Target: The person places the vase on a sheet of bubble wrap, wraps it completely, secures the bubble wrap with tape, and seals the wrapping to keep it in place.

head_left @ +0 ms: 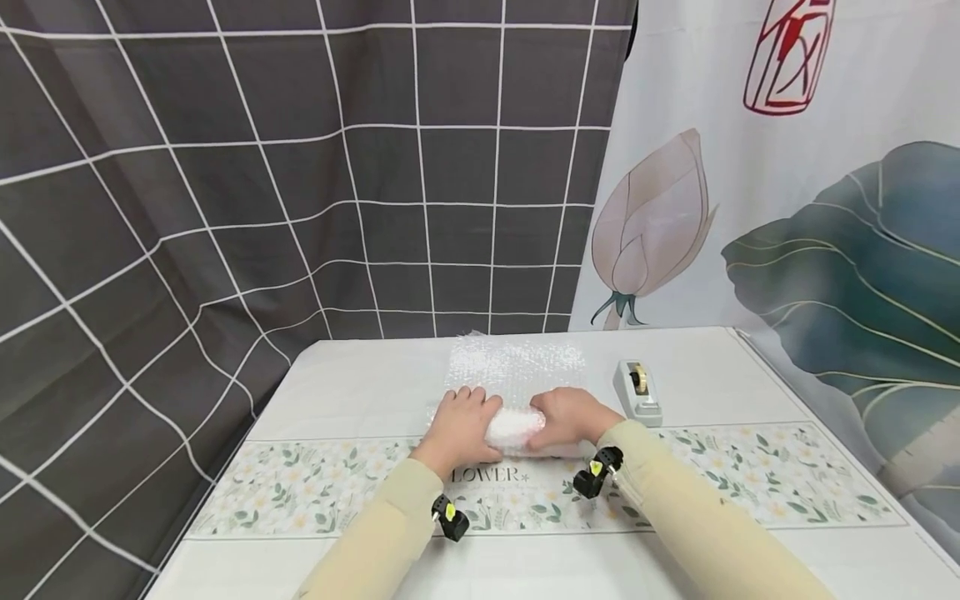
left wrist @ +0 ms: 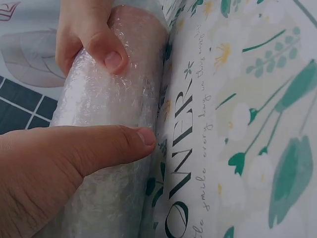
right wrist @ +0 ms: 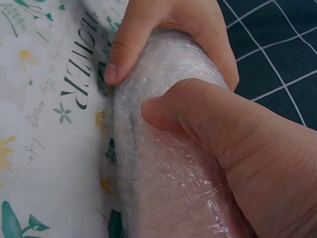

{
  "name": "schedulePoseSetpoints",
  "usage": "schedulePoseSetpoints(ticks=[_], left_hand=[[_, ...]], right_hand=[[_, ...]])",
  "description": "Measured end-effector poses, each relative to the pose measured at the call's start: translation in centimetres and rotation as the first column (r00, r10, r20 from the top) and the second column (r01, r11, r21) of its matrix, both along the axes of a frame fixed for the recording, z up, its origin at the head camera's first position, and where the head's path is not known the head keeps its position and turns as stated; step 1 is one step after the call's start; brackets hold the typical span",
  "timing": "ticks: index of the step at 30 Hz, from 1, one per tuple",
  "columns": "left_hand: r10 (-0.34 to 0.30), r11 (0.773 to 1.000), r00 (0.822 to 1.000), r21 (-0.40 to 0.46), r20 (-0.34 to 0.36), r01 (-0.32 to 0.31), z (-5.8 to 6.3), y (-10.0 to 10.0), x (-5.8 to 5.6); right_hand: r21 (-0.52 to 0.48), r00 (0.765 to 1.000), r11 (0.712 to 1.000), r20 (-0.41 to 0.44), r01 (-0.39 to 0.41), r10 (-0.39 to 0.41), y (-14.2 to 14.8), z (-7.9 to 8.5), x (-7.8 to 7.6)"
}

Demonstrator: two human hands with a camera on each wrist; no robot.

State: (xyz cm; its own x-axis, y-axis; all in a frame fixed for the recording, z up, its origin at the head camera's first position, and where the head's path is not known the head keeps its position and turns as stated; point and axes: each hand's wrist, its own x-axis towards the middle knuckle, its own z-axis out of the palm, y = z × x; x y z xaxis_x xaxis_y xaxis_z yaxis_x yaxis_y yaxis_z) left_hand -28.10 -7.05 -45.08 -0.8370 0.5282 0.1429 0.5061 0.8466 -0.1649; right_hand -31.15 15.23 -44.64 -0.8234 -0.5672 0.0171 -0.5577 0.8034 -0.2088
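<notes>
Both hands, left hand (head_left: 459,422) and right hand (head_left: 567,417), are squeezing a white, bumpy bubble-wrap roll (head_left: 514,427) between them (grey tape holder (head_left: 637,391) sitting just beside the right hand).

A tape dispenser (head_left: 638,390) sits on the floral tablecloth (head_left: 750,475) before patterned curtains (head_left: 787,208).

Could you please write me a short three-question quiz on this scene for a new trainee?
1. True or false: both hands grip the bubble-wrap roll.
2. Which thing stands on the table on the person's right side of the roll? A) a tape dispenser B) a pair of scissors C) a mug
3. Fill in: beyond the roll, the unrolled bubble wrap lies ____ on the table.

Key
1. True: the left hand and the right hand curl round its two ends, thumbs pressed on the wrap.
2. A: the tape dispenser stands apart from the roll.
3. Flat: the loose sheet spreads toward the checked curtain.
</notes>
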Motion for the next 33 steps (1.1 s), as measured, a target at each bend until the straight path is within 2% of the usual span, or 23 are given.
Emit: schedulePoseSetpoints(ticks=[5, 12, 16, 22, 24, 26, 29, 33], left_hand=[[-0.015, 0.999, 1.0, 0.048, 0.021, 0.014, 0.1, 0.0, -0.4], [-0.013, 0.997, 0.998, 0.083, 0.054, 0.009, -0.1, -0.5, -1.1], [0.018, 0.997, 0.993, 0.077, 0.113, -0.027, 0.1, -0.7, -1.3], [0.018, 0.993, 0.971, 0.11, 0.24, -0.046, 1.1, -0.4, -1.6], [0.006, 0.991, 0.954, 0.129, 0.299, -0.047, 1.4, -0.2, -1.7], [0.002, 0.988, 0.93, 0.146, 0.368, -0.06, 1.8, -0.1, -1.9], [0.009, 0.981, 0.879, 0.168, 0.476, -0.101, 2.3, -0.1, -2.0], [0.003, 0.97, 0.818, 0.197, 0.575, -0.142, 2.4, -0.3, -2.3]], right_hand=[[0.002, 0.999, 1.0, 0.051, 0.015, -0.015, -0.1, 0.2, -0.2], [0.019, 0.999, 1.0, 0.031, -0.023, 0.022, -0.1, 0.3, 0.0], [0.055, 0.994, 0.996, -0.078, -0.066, 0.07, -0.3, 0.8, 0.6], [0.106, 0.963, 0.99, -0.24, -0.098, 0.121, 0.2, 1.1, 1.9], [0.127, 0.955, 0.987, -0.27, -0.093, 0.125, 0.7, 0.9, 2.3], [0.15, 0.946, 0.985, -0.296, -0.089, 0.13, 1.1, 0.5, 2.5], [0.162, 0.936, 0.982, -0.321, -0.094, 0.142, 1.7, -0.2, 2.5], [0.135, 0.931, 0.984, -0.331, -0.116, 0.155, 2.0, -0.8, 2.3]])
